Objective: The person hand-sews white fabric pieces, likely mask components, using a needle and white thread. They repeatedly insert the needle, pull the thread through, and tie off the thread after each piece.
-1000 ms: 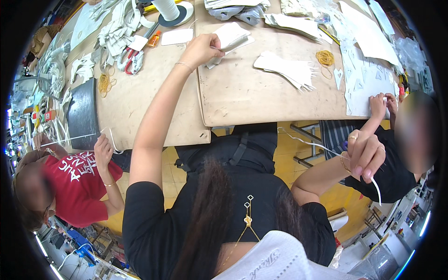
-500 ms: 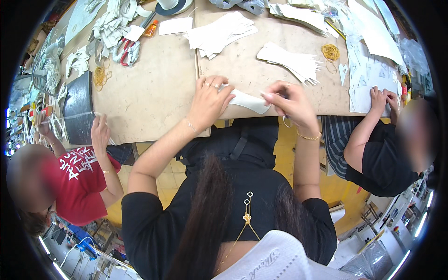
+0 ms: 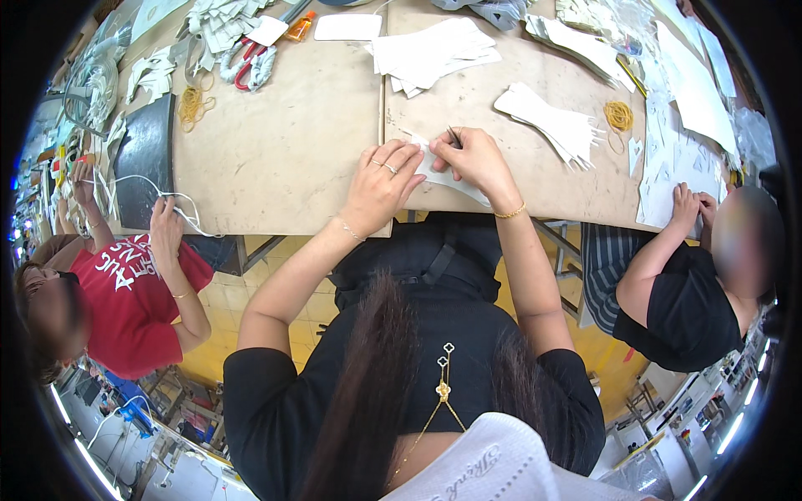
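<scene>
A white flat piece (image 3: 455, 185), leather-like and cut to shape, lies at the table's near edge in front of me. My left hand (image 3: 383, 179) has its fingers bent down on the piece's left end and covers that part. Close beside it, my right hand (image 3: 478, 163) is closed around a small dark pointed tool (image 3: 454, 138), whose kind I cannot make out. The right fingertips are at the piece's upper edge, next to the left fingertips. Beyond my right hand lies a stack of white glove-shaped pieces (image 3: 539, 117) with cut fingers.
Fanned white pieces (image 3: 430, 54) lie farther back. Yellow rubber bands (image 3: 618, 116), red-handled scissors (image 3: 244, 71) and an orange bottle (image 3: 301, 27) are about the table. A co-worker in red handles white cord (image 3: 196, 219) by a black board (image 3: 144, 167); another works at the right.
My right hand has moved left and in toward my left hand, at the white piece. The whole view has shifted slightly. The left co-worker's cord now hangs in a loop.
</scene>
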